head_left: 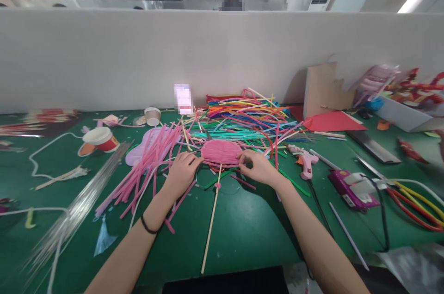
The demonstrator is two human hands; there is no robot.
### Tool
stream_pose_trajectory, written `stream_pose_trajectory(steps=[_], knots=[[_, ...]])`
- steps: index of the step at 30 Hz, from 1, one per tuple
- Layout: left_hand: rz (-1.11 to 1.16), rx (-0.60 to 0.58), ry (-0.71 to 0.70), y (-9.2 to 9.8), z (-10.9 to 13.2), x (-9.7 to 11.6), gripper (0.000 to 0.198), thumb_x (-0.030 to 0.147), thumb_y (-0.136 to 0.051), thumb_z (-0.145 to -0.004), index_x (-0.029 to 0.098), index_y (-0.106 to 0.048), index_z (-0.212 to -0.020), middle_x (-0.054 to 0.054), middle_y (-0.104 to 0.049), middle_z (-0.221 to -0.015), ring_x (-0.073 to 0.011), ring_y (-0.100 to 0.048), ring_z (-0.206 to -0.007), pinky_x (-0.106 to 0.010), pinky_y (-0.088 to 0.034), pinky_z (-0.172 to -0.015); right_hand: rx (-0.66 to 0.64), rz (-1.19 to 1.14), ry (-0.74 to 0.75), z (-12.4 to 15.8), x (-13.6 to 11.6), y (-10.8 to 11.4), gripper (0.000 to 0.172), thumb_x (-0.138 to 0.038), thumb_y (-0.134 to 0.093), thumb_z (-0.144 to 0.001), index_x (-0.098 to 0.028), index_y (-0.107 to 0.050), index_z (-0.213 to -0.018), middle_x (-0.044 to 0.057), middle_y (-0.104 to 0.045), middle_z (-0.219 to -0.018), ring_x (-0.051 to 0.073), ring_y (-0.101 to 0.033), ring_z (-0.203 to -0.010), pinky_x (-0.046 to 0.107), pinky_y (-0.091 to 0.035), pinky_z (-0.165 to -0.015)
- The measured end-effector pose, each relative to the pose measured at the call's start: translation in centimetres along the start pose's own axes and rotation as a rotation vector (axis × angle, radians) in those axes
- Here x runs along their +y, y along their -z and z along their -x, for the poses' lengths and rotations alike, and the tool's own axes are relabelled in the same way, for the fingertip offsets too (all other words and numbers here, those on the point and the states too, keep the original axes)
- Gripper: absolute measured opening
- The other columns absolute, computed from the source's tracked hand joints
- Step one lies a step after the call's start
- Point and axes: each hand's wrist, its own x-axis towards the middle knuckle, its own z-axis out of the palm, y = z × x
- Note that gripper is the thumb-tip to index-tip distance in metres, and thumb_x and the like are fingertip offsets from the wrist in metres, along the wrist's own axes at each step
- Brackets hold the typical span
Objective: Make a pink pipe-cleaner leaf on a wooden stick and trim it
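Note:
A pink oval piece of fuzzy stems (221, 152) is held between my two hands over the green table. My left hand (184, 170) pinches its left edge, and my right hand (255, 167) pinches the right edge with thumb and forefinger. Below the oval hangs or lies a thin wooden stick (211, 224) with a small pink knot near its top. A thin wire loop shows around the stick's upper part. Loose pink stems (149, 169) lie beside my left hand, and multicoloured stems (243, 116) are heaped behind the oval.
A pink glue gun (306, 161), a purple power strip (352, 192) and large scissors (412, 201) lie at the right. At the left are a paper cup (100, 138) and a bundle of thin wires (81, 201). A grey partition (138, 58) rises behind the green table (249, 238).

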Motion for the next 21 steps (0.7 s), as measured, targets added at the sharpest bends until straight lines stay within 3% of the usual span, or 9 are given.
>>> stream_pose_trajectory(steps=[6,10,15,21], knots=[[-0.027,0.07,0.016,0.2,-1.0,0.1,0.028,0.011,-0.043,-0.092,0.016,-0.061,-0.111,-0.013,-0.063,-0.104,-0.0275,-0.055,-0.103,-0.045,-0.041,-0.094,0.034,0.074,0.001,-0.1,-0.5,-0.5,0.004,-0.017,-0.053,-0.084,-0.019,-0.056,-0.086,0.005,-0.063,-0.086,0.017,-0.06,-0.078,0.03,-0.047,-0.074],[-0.023,0.143,0.102,0.5,-1.0,-0.1,0.023,0.022,-0.043,-0.095,0.017,-0.061,-0.109,-0.011,-0.065,-0.103,-0.0268,-0.056,-0.103,-0.046,-0.038,-0.097,0.028,0.116,0.032,-0.1,-0.9,-0.6,0.005,-0.018,-0.052,-0.086,-0.019,-0.056,-0.089,0.006,-0.063,-0.089,0.019,-0.06,-0.082,0.032,-0.047,-0.078],[0.17,0.053,0.219,0.8,-0.6,-0.4,0.024,0.037,-0.046,-0.094,0.02,-0.063,-0.096,-0.007,-0.068,-0.093,-0.024,-0.061,-0.092,-0.041,-0.043,-0.087,0.008,0.159,0.03,-0.1,-1.2,-0.8,0.004,-0.019,-0.052,-0.087,-0.019,-0.056,-0.088,0.006,-0.063,-0.087,0.021,-0.059,-0.086,0.034,-0.046,-0.079],[0.208,0.017,0.26,0.9,-0.7,-0.2,0.029,0.033,-0.044,-0.095,0.022,-0.065,-0.112,-0.005,-0.069,-0.088,-0.0221,-0.062,-0.087,-0.037,-0.043,-0.082,-0.01,0.178,0.031,-0.1,-1.0,-1.0,0.004,-0.017,-0.053,-0.086,-0.019,-0.056,-0.089,0.006,-0.063,-0.086,0.021,-0.059,-0.085,0.033,-0.046,-0.077]])
